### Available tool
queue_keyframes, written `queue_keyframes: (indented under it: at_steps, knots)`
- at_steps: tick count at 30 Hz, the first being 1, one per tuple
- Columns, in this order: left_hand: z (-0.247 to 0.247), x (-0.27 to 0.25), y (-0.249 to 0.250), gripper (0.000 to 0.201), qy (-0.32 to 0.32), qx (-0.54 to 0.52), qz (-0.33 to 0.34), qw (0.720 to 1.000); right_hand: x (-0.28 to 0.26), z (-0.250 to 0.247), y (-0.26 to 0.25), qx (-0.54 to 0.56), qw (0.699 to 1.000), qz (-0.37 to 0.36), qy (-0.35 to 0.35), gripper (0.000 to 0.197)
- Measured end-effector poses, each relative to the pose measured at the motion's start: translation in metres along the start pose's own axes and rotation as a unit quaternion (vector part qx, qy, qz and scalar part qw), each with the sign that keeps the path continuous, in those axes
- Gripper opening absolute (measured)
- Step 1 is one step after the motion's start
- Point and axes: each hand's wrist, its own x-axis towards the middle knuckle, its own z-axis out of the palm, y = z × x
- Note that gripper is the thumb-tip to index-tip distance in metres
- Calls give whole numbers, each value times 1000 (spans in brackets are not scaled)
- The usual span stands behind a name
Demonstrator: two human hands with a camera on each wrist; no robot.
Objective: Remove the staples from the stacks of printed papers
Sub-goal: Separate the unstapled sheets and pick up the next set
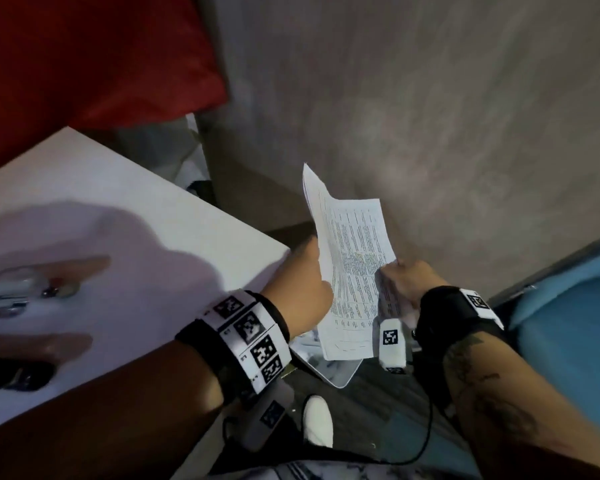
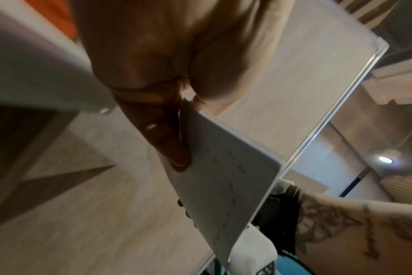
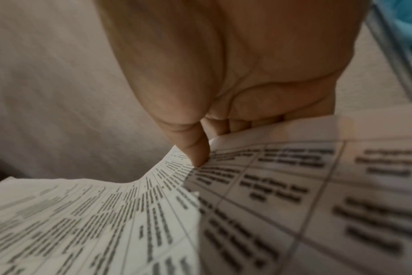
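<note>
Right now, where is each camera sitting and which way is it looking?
Head: up on the person's head, looking down at both forearms, the left hand, right hand and printed papers.
Left wrist: along the left thumb to the papers' edge.
Right wrist: along the right thumb onto the print.
All three share the papers.

printed papers [image 1: 352,268] with table text, curled, upright beside the table edge
</note>
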Motion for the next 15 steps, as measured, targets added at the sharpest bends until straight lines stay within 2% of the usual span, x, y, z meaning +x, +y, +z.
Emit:
queue_keyframes:
  at_steps: [3,4,6,8,12,14,15]
  knots:
    - [32,21,-1,58,-74,-24,-44,996,17,15,34,31,998,61,-9,31]
    - [43,28,-4,63,-92,-42,-66,993,22,21,47,48,996,72,-14,29]
    - [65,42,-17,72,-89,-52,-112,988,35,36,78,69,992,100,-43,15]
    - [83,55,-36,75,-80,-54,-152,984,44,48,105,100,979,155,-84,19]
    - [117,79,-70,47,-104,-97,-206,968,46,63,143,171,948,218,-155,23]
    - [129,86,-84,36,-108,-90,-228,964,46,66,155,196,933,232,-194,8]
    - [134,88,-90,35,-110,-82,-239,961,47,66,160,199,927,237,-211,8]
